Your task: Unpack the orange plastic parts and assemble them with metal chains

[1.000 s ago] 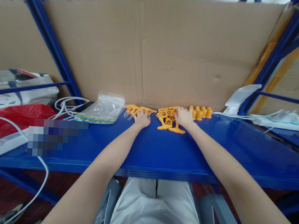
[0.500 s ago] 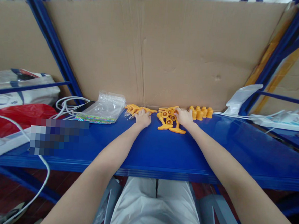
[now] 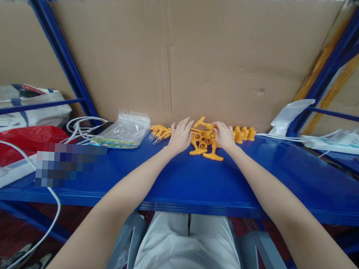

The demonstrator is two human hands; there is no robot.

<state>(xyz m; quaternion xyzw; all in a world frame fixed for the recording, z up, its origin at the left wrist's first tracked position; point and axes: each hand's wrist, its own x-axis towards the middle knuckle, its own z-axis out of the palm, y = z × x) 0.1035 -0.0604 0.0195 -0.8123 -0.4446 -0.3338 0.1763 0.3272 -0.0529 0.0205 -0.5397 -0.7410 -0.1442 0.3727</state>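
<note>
My right hand (image 3: 225, 135) pinches one end of a yellow T-handled corkscrew (image 3: 202, 122), whose crossbar points up and left over the middle group. My left hand (image 3: 180, 137) is open beside it, its fingers spread and apart from the held piece. Several yellow T-handles with round cups (image 3: 203, 145) lie below and between my hands; metal shows inside the cups. Left of my left hand lies a row of yellow corkscrews (image 3: 160, 131) with bare wire spirals. Upright yellow bell-shaped sleeves (image 3: 245, 133) stand right of my right hand, partly hidden by it.
Clear plastic bags (image 3: 128, 129) lie on the blue shelf (image 3: 207, 185) to the left, near white cables (image 3: 76, 126) and a red bag (image 3: 33, 141). A cardboard sheet (image 3: 202, 63) closes off the back. At right are a white pouch (image 3: 290, 115) and a power strip (image 3: 334, 143).
My left hand has come off the corkscrews on the left, moved right and spread its fingers. My right hand has lifted a T-handled corkscrew above the middle group.
</note>
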